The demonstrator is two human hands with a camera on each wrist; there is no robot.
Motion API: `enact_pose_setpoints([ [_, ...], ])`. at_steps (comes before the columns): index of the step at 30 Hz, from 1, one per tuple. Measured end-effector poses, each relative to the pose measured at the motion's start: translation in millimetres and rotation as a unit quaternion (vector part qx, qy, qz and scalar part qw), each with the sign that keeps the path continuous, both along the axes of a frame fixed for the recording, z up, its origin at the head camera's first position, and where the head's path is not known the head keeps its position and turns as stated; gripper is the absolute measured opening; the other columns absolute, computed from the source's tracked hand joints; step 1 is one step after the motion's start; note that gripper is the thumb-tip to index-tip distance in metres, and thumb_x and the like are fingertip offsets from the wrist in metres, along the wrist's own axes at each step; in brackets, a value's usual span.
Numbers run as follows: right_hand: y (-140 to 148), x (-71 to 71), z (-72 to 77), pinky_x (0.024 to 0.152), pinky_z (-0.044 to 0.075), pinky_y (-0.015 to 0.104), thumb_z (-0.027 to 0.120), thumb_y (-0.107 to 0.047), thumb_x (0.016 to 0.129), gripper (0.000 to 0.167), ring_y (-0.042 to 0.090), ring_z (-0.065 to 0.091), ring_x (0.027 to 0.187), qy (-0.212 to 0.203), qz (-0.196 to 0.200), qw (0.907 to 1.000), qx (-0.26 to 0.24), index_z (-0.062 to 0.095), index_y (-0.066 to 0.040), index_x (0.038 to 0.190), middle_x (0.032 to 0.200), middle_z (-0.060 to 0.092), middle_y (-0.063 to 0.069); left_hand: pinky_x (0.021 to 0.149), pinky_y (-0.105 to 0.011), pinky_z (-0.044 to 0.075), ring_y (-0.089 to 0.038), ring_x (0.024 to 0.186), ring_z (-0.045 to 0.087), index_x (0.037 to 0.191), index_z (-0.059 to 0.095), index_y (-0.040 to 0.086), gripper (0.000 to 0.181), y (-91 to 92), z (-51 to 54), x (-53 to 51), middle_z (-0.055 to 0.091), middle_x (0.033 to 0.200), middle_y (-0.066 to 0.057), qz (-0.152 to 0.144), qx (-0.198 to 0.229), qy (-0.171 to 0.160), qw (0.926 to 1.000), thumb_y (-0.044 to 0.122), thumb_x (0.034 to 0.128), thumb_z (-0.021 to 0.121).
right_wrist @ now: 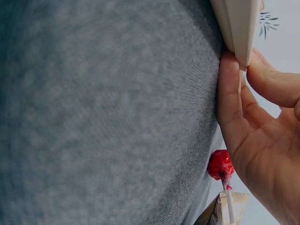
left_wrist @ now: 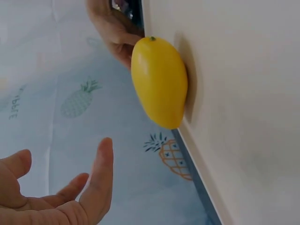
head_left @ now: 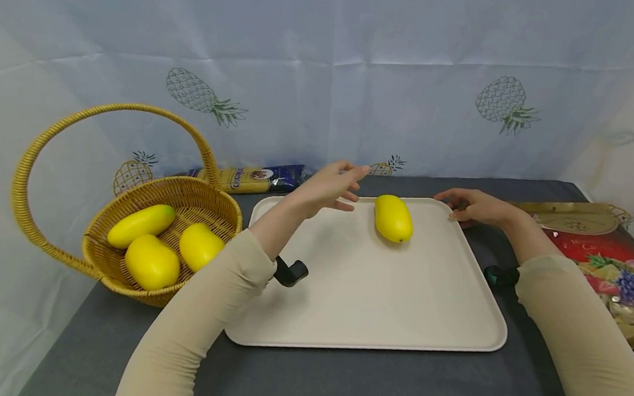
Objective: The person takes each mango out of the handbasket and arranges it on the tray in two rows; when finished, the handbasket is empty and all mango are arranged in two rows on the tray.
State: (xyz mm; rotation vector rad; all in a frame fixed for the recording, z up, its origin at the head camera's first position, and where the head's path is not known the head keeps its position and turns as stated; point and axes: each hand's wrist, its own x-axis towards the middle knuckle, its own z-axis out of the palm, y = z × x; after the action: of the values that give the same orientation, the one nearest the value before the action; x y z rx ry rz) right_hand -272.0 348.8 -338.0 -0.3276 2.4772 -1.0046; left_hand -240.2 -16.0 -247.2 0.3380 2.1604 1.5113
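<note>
A yellow mango lies near the back edge of a cream tray. To its left, my left hand hovers over the tray with fingers loosely extended, holding nothing; the left wrist view shows a gap between those fingers and the mango. At the tray's back right corner, my right hand pinches the rim. Close up in the right wrist view, the thumb of the right hand and its fingers lie on either side of the tray edge.
Left of the tray stands a wicker basket with a tall handle, containing several yellow mangoes. A yellow and blue packet lies behind the tray. On the right is a red and gold candy bag. A red lollipop shows beside the right hand.
</note>
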Motion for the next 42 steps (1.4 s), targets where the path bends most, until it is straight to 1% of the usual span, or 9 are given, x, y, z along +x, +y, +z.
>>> enact_pose_setpoints([
  [6,0,0.7,0.3,0.095,0.059,0.043,0.062,-0.016,0.097,0.062,0.022,0.059,0.102,0.0,-0.001,1.0,0.005,0.033,-0.006,0.151,0.127,0.05,0.023,0.1,-0.042,0.057,-0.032,0.125,0.059,0.145,0.041,0.015,0.051,-13.0,9.6,6.3,0.052,0.139,-0.015,-0.005,0.008,0.014,0.9999,0.043,0.1025,0.049],
  [13,0,0.5,0.5,0.095,0.059,0.043,0.062,-0.015,0.097,0.062,0.022,0.059,0.102,0.0,-0.002,1.0,0.004,0.033,-0.006,0.151,0.127,0.05,0.024,0.101,-0.041,0.056,-0.029,0.122,0.059,0.145,0.041,0.016,0.049,-35.0,22.4,10.6,0.052,0.137,-0.013,-0.02,-0.004,0.042,0.9989,0.043,0.1036,0.046],
  [19,-1,0.8,1.5,0.096,0.059,0.043,0.062,-0.015,0.097,0.062,0.022,0.059,0.103,-0.002,-0.004,1.0,0.003,0.033,-0.006,0.152,0.128,0.049,0.024,0.104,-0.044,0.054,-0.029,0.122,0.058,0.144,0.041,0.016,0.048,-55.7,32.7,10.6,0.051,0.138,-0.011,-0.034,0.001,0.058,0.9977,0.042,0.104,0.045],
  [22,-2,1.1,1.8,0.095,0.059,0.042,0.061,-0.014,0.097,0.062,0.022,0.059,0.102,-0.002,-0.005,1.0,0.004,0.033,-0.006,0.151,0.127,0.049,0.023,0.103,-0.044,0.055,-0.028,0.123,0.058,0.146,0.04,0.016,0.049,-67.4,37.8,10.6,0.05,0.14,-0.011,-0.043,-0.003,0.068,0.9967,0.042,0.1044,0.044],
  [27,-2,1.4,2.6,0.095,0.059,0.042,0.06,-0.012,0.097,0.061,0.021,0.06,0.102,-0.005,-0.005,1.0,0.002,0.033,-0.006,0.152,0.127,0.05,0.024,0.104,-0.044,0.054,-0.028,0.124,0.057,0.147,0.039,0.016,0.05,-89.8,45.6,10.0,0.049,0.142,-0.011,-0.049,-0.015,0.079,0.9956,0.042,0.1049,0.042],
  [31,-2,0.6,2.6,0.094,0.059,0.042,0.06,-0.012,0.097,0.061,0.022,0.06,0.102,-0.005,-0.006,1.0,0.002,0.033,-0.006,0.152,0.126,0.05,0.024,0.106,-0.045,0.052,-0.027,0.125,0.055,0.146,0.04,0.016,0.05,-109.4,48.9,7.9,0.048,0.144,-0.01,-0.047,-0.026,0.086,0.9949,0.043,0.1041,0.044],
  [35,-2,-0.2,1.7,0.094,0.059,0.041,0.061,-0.012,0.097,0.061,0.023,0.06,0.102,-0.007,-0.006,1.0,0.001,0.033,-0.006,0.152,0.126,0.05,0.024,0.107,-0.045,0.052,-0.027,0.127,0.054,0.148,0.039,0.017,0.053,-129.3,49.6,6.5,0.047,0.145,-0.009,-0.045,-0.039,0.094,0.9938,0.044,0.103,0.046],
  [42,-1,0.3,0.9,0.094,0.059,0.042,0.061,-0.012,0.097,0.062,0.023,0.06,0.102,-0.004,-0.007,1.0,0.003,0.033,-0.006,0.152,0.126,0.05,0.024,0.104,-0.039,0.054,-0.026,0.126,0.054,0.148,0.038,0.016,0.057,-164.1,48.2,5.0,0.046,0.144,-0.011,-0.042,-0.07,0.098,0.9918,0.048,0.1018,0.046],
])
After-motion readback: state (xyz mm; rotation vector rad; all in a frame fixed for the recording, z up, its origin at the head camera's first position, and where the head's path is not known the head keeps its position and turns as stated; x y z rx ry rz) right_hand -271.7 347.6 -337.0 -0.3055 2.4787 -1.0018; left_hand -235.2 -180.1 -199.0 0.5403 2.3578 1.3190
